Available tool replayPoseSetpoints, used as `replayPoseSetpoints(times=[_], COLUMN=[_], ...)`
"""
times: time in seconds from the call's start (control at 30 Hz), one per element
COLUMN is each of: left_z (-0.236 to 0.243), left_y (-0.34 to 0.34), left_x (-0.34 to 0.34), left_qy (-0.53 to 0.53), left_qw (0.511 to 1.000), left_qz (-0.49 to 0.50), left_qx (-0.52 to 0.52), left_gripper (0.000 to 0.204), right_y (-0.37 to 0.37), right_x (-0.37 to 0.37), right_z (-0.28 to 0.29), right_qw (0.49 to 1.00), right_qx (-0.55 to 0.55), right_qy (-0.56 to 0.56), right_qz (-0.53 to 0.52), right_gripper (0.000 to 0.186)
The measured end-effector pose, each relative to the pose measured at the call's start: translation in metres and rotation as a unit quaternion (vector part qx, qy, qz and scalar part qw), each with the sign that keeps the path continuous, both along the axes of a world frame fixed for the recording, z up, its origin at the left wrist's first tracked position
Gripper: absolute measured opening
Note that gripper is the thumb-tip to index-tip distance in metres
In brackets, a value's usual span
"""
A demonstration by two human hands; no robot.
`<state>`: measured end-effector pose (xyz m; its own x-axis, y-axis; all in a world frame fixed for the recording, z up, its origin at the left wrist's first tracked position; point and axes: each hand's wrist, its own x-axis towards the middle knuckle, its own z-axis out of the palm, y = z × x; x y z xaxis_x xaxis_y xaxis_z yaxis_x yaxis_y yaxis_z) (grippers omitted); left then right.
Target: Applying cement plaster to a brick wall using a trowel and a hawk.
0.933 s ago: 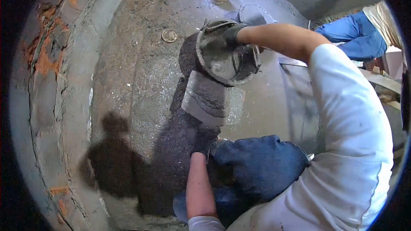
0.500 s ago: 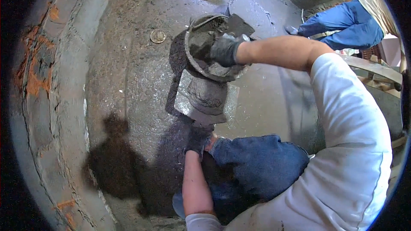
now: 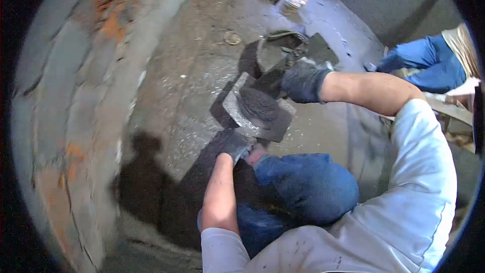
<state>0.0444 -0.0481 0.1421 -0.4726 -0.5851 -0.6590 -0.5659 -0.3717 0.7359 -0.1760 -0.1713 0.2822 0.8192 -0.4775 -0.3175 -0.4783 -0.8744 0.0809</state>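
Rt hand (image 3: pixel 303 82) + trowel (image 3: pixel 322 48) shifted near, bucket (image 3: pixel 263 55) twd hawk (image 3: pixel 278 130); grip closed on trowel. Lt hand (image 3: pixel 230 144) clamped on hawk: keep lvl under mortar (image 3: pixel 258 105).

Left glove (image 3: pixel 226 142) and right glove (image 3: pixel 304 82): dark grey. Mortar (image 3: pixel 257 105): dark grey, from where I stand. Board (image 3: pixel 234 109): lighter grey, speckled. Shirt (image 3: pixel 419 172): white with small dark spots. Jeans (image 3: pixel 318 184): blue. Wall (image 3: pixel 53 101): grey with orange patches.
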Motion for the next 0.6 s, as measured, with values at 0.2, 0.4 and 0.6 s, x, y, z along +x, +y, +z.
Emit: replayPoseSetpoints(times=[0.2, 0.4, 0.6], left_z=[-0.029, 0.099, 0.209], left_y=[0.081, 0.122, 0.171], left_x=[0.049, 0.056, 0.063], left_qy=[0.03, 0.16, 0.121], left_qw=[0.93, 0.853, 0.736], left_qz=[0.088, 0.494, 0.642], left_qx=[-0.355, -0.046, -0.176], left_gripper=[0.028, 0.017, 0.018], right_y=[0.039, 0.06, 0.122], right_x=[0.065, 0.042, 0.102], right_z=[0.164, 0.125, 0.142], right_qw=[0.982, 0.942, 0.963], right_qx=[-0.104, 0.068, 0.119], right_qy=[-0.072, -0.29, -0.24], right_qz=[-0.141, 0.152, -0.005], right_gripper=[0.015, 0.021, 0.033])
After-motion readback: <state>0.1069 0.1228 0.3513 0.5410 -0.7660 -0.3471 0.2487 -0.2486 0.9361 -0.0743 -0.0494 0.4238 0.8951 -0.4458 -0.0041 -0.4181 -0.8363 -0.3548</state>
